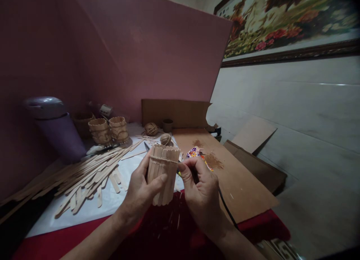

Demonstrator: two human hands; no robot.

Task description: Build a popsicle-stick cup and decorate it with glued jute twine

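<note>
A cup made of upright wooden craft sticks [163, 177] is held in the middle of the view, nearly upright. Twine [164, 160] runs around its upper part. My left hand [143, 190] wraps round the cup's left side, with the thumb across its front. At the cup's right edge, level with the twine, my right hand [201, 188] is pinched, thumb against forefinger. What lies between those fingertips is too small to make out; the twine leads toward them. Just behind the cup sits a ball of twine [165, 139].
Many loose craft sticks [92, 173] spread over the left. Behind them stand two stick cups [119, 129] and a purple flask [60, 134]. A brown board [239, 181] lies right, with a patterned item [194, 152]. Another twine ball [151, 129] and a small pot [168, 125] are at the back.
</note>
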